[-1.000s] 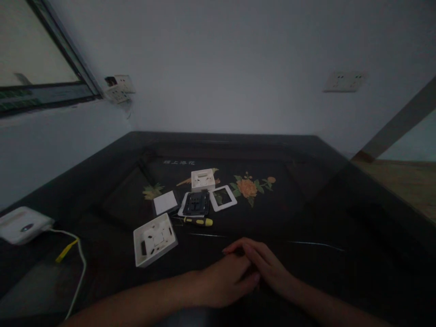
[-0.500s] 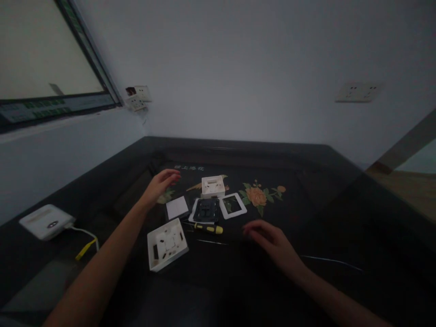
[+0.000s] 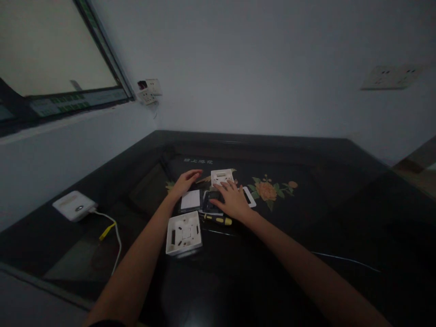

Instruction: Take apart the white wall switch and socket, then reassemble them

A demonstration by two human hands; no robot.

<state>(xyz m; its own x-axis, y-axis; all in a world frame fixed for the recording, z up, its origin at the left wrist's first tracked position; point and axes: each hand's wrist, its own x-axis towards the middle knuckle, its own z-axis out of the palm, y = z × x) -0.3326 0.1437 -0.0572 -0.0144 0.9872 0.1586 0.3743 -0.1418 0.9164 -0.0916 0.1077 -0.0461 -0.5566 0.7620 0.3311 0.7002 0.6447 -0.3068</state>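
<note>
My right hand (image 3: 235, 200) reaches over the black switch plate (image 3: 209, 197), thumb and fingers apart. Its fingertips come up to the near side of a white mounting box (image 3: 222, 174); whether they touch it or the plate, I cannot tell. Partly behind this hand lies a white frame (image 3: 251, 196). My left hand (image 3: 185, 182) is open beside a white square panel (image 3: 190, 200), fingers stretched toward the right and holding nothing. A second white mounting box (image 3: 184, 234) lies nearer me, its hollow side up. Between them rests a yellow-and-black screwdriver (image 3: 218, 220).
A white device (image 3: 75, 205) with a white cable and yellow tag (image 3: 107, 231) sits on the left of the black table (image 3: 272, 281). A thin wire (image 3: 347, 260) lies at right. Wall sockets (image 3: 390, 77) are behind, and a window is at left.
My right hand has moved left and away from me, onto the cluster of parts. The view has shifted, and my left hand stays near the white panel.
</note>
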